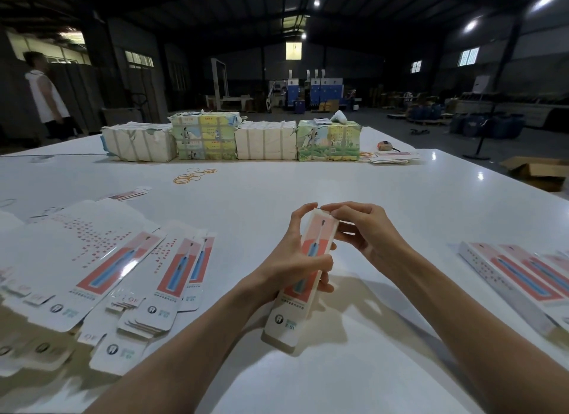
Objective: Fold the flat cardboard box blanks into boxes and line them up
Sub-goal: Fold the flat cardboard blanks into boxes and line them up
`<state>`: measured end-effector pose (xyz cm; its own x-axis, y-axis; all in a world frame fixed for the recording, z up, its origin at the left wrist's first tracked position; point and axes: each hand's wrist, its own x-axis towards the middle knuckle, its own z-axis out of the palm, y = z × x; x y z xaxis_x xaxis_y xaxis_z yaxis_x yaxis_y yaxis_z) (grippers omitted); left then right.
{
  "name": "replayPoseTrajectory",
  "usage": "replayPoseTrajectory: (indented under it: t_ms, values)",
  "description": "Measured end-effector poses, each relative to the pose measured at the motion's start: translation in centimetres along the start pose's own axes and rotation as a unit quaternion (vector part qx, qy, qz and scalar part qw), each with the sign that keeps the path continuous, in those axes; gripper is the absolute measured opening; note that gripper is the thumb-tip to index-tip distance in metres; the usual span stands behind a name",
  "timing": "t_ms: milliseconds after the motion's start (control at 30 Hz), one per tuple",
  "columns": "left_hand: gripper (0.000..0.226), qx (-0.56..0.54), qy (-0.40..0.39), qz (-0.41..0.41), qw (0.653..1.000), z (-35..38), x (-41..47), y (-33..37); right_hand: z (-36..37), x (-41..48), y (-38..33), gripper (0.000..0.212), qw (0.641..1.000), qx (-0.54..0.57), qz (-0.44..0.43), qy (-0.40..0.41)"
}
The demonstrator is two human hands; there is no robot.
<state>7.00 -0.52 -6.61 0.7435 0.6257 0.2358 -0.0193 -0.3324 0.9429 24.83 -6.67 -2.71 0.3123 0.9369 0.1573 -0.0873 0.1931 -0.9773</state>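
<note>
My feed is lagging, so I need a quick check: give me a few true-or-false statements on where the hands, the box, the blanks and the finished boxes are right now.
1. The left hand grips the box around its middle. True.
2. The right hand lies flat on the table. False: it pinches the box's top end.
3. The flat blanks lie on the person's right. False: they lie on the left, and the folded boxes are on the right.
4. Rubber bands lie loose on the table beyond the hands. True.
</note>
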Motion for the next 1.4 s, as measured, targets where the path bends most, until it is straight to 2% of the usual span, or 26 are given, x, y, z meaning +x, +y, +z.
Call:
replayPoseTrajectory:
  t_ms: [200, 333, 567, 767, 900, 967, 1067, 1167, 1233, 1300, 1400]
  values:
    - [0.093, -0.051, 0.021, -0.005, 0.998, -0.5, 0.1, -0.2, 0.3, -0.2, 0.4, 0.021, 0.997, 0.009, -0.022, -0.079]
    - [0.09, -0.088, 0.041, -0.024, 0.995, -0.8, 0.3, 0.0, 1.4, -0.6, 1.4, 0.021, 0.992, -0.085, -0.089, -0.029]
    - [0.091, -0.13, 0.016, -0.047, 0.99, -0.5, -0.1, 0.0, 1.0, -0.8, 1.3, 0.02, 0.962, -0.2, -0.184, 0.03]
    - [0.09, -0.176, 0.014, -0.066, 0.982, -0.7, -0.5, -0.4, 0.7, -0.7, 2.2, 0.019, 0.961, -0.202, -0.186, 0.028]
    - [0.087, -0.212, 0.064, -0.069, 0.973, -0.4, -0.3, -0.6, 1.8, -0.6, 3.4, 0.038, 0.947, -0.275, -0.167, 0.013]
    - [0.085, -0.247, 0.119, -0.061, 0.96, -0.2, 0.0, 0.0, 2.2, -0.9, 3.3, 0.047, 0.917, -0.349, -0.191, 0.0]
    - [0.075, -0.309, 0.164, -0.044, 0.936, 0.1, 0.3, 0.8, 2.5, -1.6, 2.4, 0.042, 0.834, -0.495, -0.242, -0.039]
    - [0.072, -0.386, 0.139, -0.045, 0.911, -0.1, 0.0, 1.1, 2.9, -2.6, 1.7, 0.062, 0.807, -0.55, -0.194, -0.093]
    - [0.089, -0.378, 0.087, -0.066, 0.919, -0.1, -0.1, 1.0, 2.7, -3.2, 1.5, 0.064, 0.8, -0.569, -0.163, -0.102]
    - [0.098, -0.344, 0.06, -0.084, 0.933, 0.1, -0.2, 0.9, 1.8, -4.0, 1.1, 0.044, 0.792, -0.581, -0.17, -0.08]
    - [0.085, -0.234, 0.046, -0.094, 0.966, 0.6, -0.3, 0.6, -0.7, -5.2, -0.1, 0.034, 0.778, -0.61, -0.15, -0.003]
